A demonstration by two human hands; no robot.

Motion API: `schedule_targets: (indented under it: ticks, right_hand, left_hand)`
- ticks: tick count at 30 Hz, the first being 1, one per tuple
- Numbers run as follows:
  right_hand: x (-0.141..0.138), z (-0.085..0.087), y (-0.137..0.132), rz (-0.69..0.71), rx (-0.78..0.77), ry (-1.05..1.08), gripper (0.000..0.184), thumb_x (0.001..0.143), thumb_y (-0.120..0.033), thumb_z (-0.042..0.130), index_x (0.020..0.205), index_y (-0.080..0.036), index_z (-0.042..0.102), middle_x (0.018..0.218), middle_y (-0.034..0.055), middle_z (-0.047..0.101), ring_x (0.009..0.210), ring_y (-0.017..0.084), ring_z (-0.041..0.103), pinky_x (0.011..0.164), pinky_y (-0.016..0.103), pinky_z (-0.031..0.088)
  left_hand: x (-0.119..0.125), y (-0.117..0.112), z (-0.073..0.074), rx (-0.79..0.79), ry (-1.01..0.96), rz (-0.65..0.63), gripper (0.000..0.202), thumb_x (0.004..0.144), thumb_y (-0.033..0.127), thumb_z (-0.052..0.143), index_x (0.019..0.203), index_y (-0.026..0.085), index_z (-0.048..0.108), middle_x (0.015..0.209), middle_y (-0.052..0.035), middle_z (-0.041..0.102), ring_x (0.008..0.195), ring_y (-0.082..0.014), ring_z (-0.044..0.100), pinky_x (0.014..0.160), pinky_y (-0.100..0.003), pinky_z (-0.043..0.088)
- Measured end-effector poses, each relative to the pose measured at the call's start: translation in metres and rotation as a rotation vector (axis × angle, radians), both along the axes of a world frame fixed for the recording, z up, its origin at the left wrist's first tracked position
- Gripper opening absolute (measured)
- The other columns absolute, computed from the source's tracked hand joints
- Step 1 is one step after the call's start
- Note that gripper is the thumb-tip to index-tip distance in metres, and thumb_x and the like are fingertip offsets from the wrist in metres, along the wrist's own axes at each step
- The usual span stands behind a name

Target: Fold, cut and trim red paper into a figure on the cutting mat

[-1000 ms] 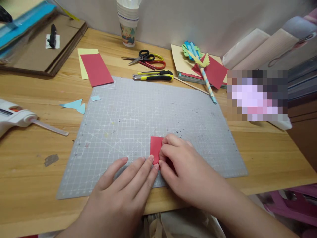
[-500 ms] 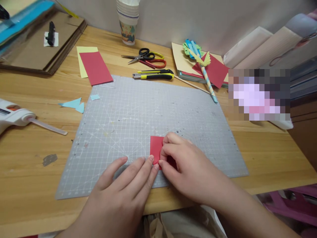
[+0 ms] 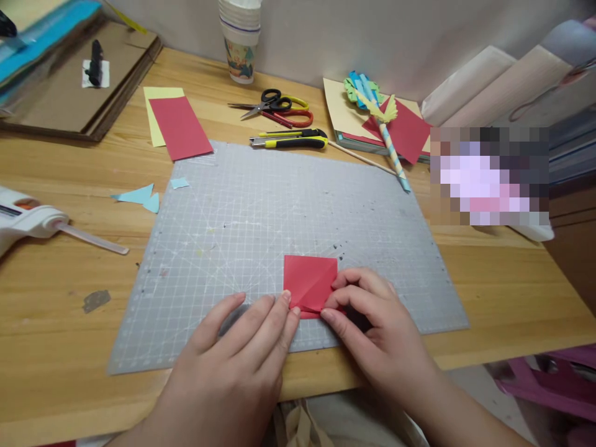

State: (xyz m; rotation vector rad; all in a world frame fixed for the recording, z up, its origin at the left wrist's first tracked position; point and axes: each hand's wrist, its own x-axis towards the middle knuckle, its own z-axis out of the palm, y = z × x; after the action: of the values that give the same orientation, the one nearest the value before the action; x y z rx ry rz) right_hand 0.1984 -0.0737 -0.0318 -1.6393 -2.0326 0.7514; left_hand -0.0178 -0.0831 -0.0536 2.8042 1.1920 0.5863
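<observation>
- Head view, location: the paper (image 3: 310, 280) lies on the gridded mat (image 3: 233, 205), close to the mat's near edge and between both hands.
- Left hand (image 3: 235, 360): fingers extended and slightly spread; two fingertips rest on the paper's near left corner. Nothing is gripped.
- Right hand (image 3: 379, 323): fingers curled; thumb and forefinger appear to pinch the near right corner at the fold.
- Handling (judged): very light, thin and flexible, yet stiff enough to keep a crease. Liable to slide on the mat if unpinned; likely to tear or wrinkle under a hard pull.
- Hold points (judged): press one near corner flat against the mat; pinch the folded edge lightly at the other. Leave the middle free.
- Appearance: plain red, roughly square, matt. A faint diagonal crease crosses the face. A narrow strip shows along the near side, beneath the fold line; the far edge is straight.
</observation>
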Motion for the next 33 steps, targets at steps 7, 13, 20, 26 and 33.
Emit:
schedule_targets:
  ticks: [7,13,20,26,33]
  right_hand:
    - [-0.008,0.009,0.017,-0.036,-0.136,-0.107,0.020,0.087,-0.018,0.056,0.068,-0.021,0.056,0.086,0.0008,0.053,0.086,0.020,0.053,0.078,0.041,0.036]
    - [-0.012,0.016,0.024,0.011,-0.142,-0.236,0.022,0.086,-0.016,0.056,0.064,-0.020,0.053,0.082,0.0008,0.054,0.081,0.019,0.052,0.071,0.038,0.034]
    - [-0.010,0.013,0.020,0.042,-0.109,-0.246,0.019,0.087,-0.016,0.054,0.069,-0.020,0.051,0.084,0.0014,0.054,0.083,0.020,0.051,0.072,0.037,0.033]
    - [-0.010,0.009,0.017,0.030,-0.099,-0.224,0.017,0.087,-0.016,0.051,0.071,-0.021,0.049,0.086,0.0014,0.052,0.085,0.021,0.051,0.072,0.038,0.031]
    - [-0.005,0.003,0.008,-0.032,-0.049,-0.070,0.012,0.086,-0.012,0.047,0.087,-0.024,0.049,0.086,0.0012,0.059,0.084,0.021,0.052,0.077,0.040,0.034]
  left_hand:
    - [0.000,0.000,0.002,0.014,-0.017,-0.007,0.036,0.095,0.022,0.041,0.120,0.017,0.066,0.128,-0.0025,0.067,0.112,-0.0171,0.060,0.116,-0.037,0.017]
    - [-0.001,-0.001,0.000,-0.035,-0.027,0.008,0.036,0.094,0.026,0.045,0.126,0.021,0.062,0.127,-0.0007,0.067,0.115,-0.0170,0.059,0.117,-0.035,0.015]
    - [0.000,-0.001,0.000,-0.040,0.005,-0.021,0.039,0.094,0.026,0.044,0.129,0.019,0.059,0.123,-0.0020,0.069,0.115,-0.0188,0.057,0.116,-0.039,0.014]
    - [0.002,0.001,0.002,-0.030,0.020,-0.015,0.037,0.095,0.029,0.045,0.126,0.017,0.062,0.122,-0.0024,0.069,0.113,-0.0194,0.057,0.117,-0.039,0.010]
    - [0.001,0.000,0.000,-0.046,-0.013,-0.008,0.035,0.097,0.031,0.045,0.124,0.020,0.063,0.120,-0.0004,0.070,0.112,-0.0183,0.058,0.119,-0.039,0.008]
